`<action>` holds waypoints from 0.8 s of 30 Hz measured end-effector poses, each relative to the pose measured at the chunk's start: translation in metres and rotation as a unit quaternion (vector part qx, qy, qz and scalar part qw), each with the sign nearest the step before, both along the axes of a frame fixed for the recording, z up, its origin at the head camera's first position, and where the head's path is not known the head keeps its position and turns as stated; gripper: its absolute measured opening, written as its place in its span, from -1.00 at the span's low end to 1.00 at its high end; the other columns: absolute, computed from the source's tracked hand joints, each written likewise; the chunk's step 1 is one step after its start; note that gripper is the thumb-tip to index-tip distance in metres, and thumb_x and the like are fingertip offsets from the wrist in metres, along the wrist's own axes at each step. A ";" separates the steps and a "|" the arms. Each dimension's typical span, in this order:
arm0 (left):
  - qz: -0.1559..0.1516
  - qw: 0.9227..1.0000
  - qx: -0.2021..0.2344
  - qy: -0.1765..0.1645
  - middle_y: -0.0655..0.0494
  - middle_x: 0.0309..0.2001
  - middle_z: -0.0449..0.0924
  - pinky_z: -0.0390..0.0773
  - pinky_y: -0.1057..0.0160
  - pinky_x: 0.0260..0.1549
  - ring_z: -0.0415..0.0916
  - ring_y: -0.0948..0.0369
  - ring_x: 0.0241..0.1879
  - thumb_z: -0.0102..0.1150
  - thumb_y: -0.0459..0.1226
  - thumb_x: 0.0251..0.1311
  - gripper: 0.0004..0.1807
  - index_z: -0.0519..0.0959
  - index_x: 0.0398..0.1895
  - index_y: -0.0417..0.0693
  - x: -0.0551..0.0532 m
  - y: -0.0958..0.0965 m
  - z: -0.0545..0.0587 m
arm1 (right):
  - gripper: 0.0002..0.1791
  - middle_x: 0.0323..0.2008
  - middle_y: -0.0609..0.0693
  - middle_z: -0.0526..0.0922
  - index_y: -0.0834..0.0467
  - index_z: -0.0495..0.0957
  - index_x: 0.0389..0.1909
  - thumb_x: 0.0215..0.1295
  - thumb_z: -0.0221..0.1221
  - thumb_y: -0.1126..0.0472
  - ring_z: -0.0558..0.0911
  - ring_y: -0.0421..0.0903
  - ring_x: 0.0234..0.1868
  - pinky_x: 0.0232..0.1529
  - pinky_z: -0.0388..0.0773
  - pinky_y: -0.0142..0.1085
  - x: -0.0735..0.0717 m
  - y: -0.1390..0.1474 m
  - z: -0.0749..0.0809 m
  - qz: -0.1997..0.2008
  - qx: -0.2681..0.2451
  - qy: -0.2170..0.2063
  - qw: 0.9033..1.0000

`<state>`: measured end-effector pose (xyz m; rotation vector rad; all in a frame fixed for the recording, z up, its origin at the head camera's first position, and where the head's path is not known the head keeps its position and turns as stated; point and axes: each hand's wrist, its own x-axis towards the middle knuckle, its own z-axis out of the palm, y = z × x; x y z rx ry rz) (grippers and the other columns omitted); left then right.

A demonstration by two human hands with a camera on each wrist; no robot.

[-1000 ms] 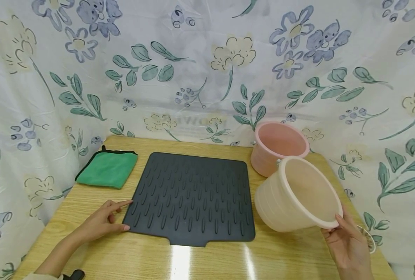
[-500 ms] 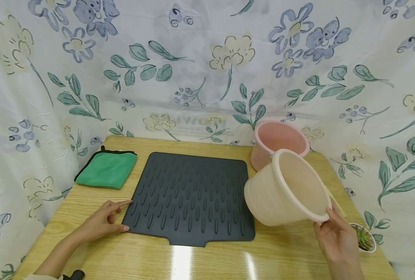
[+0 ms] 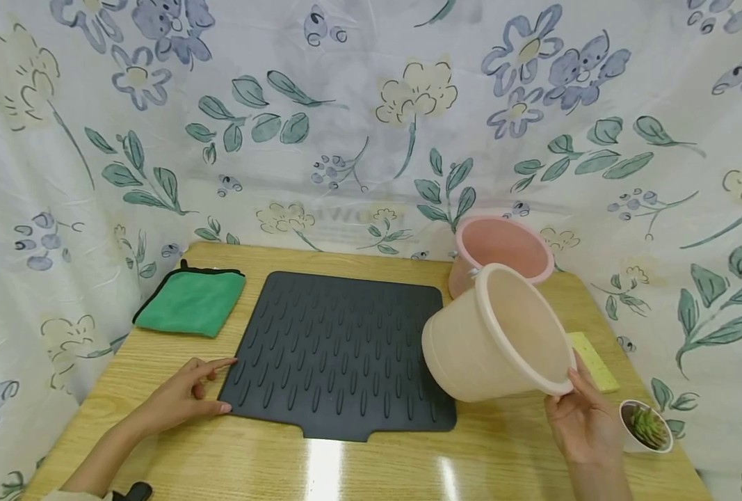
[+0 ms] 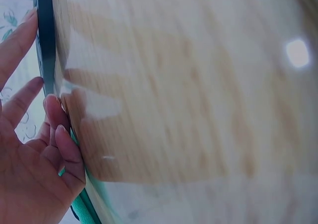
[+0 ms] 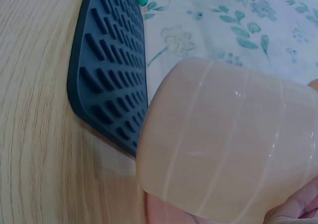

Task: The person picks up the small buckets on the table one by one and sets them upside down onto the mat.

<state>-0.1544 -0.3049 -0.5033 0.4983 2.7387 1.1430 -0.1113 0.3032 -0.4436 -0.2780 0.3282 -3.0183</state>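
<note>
My right hand [image 3: 586,421] grips the rim of a cream plastic bucket [image 3: 464,355], thumb on the rim, and holds it tilted with its mouth towards the right. The bucket's base overlaps the right edge of a dark grey ribbed mat [image 3: 339,348] in the head view; I cannot tell whether they touch. In the right wrist view the bucket's ringed wall [image 5: 218,144] fills the middle. My left hand [image 3: 176,396] touches the mat's left edge with index fingertip and thumb. In the left wrist view its other fingers [image 4: 69,154] are bent near the table.
Behind the cream bucket stands a pink bucket [image 3: 460,278]. A yellow sponge [image 3: 596,365] and a potted succulent [image 3: 648,428] sit at the right. A green black-edged cloth [image 3: 192,303] lies back left. Floral curtain [image 3: 345,153] surrounds the wooden table [image 3: 258,459].
My right hand has carried the cream bucket leftward, over the mat's right edge in view. The sponge and succulent have come into sight behind it. My left hand and the mat have stayed put.
</note>
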 end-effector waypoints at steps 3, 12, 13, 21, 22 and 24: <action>-0.001 1.000 0.002 0.002 0.03 -0.20 0.29 0.27 0.35 -0.47 0.21 0.34 -0.43 0.49 -0.12 0.03 -0.17 0.39 0.39 -0.15 0.000 0.000 0.000 | -0.49 0.05 0.23 0.60 0.24 0.36 0.35 0.60 -0.44 0.33 0.66 0.12 -0.12 -0.20 0.66 -0.11 -0.001 -0.004 -0.002 -0.002 -0.001 -0.001 1.000; -0.001 1.000 0.004 0.001 0.03 -0.20 0.28 0.27 0.35 -0.46 0.21 0.34 -0.43 0.49 -0.13 0.03 -0.17 0.39 0.39 -0.15 0.000 -0.002 -0.001 | -0.50 0.04 0.23 0.60 0.25 0.34 0.37 0.59 -0.40 0.34 0.67 0.12 -0.15 -0.24 0.67 -0.13 0.000 -0.016 -0.002 -0.010 -0.002 -0.011 1.000; -0.001 1.000 0.004 0.001 0.02 -0.20 0.28 0.27 0.35 -0.46 0.21 0.34 -0.43 0.49 -0.13 0.03 -0.17 0.39 0.39 -0.15 0.000 -0.002 -0.001 | -0.50 0.04 0.23 0.60 0.25 0.34 0.38 0.59 -0.40 0.34 0.68 0.12 -0.15 -0.24 0.68 -0.13 0.000 -0.017 -0.002 -0.010 -0.002 -0.011 1.000; -0.001 1.000 0.003 -0.001 0.01 -0.19 0.30 0.28 0.35 -0.45 0.22 0.34 -0.43 0.49 -0.12 0.03 -0.17 0.38 0.39 -0.15 -0.001 -0.001 0.000 | -0.47 0.05 0.24 0.59 0.23 0.31 0.42 0.59 -0.43 0.33 0.67 0.11 -0.08 -0.17 0.68 -0.14 -0.002 -0.027 -0.003 -0.003 -0.026 -0.004 1.000; -0.001 1.000 0.002 0.000 0.01 -0.19 0.30 0.28 0.35 -0.45 0.22 0.34 -0.42 0.49 -0.12 0.03 -0.17 0.38 0.39 -0.15 -0.001 -0.001 0.000 | -0.47 0.05 0.25 0.59 0.24 0.32 0.41 0.59 -0.43 0.33 0.68 0.11 -0.08 -0.16 0.68 -0.13 -0.002 -0.028 -0.003 -0.003 -0.030 -0.005 1.000; 0.000 1.000 0.001 0.003 0.01 -0.19 0.30 0.28 0.36 -0.45 0.22 0.33 -0.42 0.49 -0.12 0.03 -0.17 0.39 0.39 -0.15 -0.001 0.000 0.000 | -0.47 0.04 0.25 0.60 0.24 0.33 0.40 0.60 -0.43 0.32 0.68 0.11 -0.08 -0.17 0.69 -0.14 -0.002 -0.030 -0.004 -0.003 -0.036 -0.008 0.999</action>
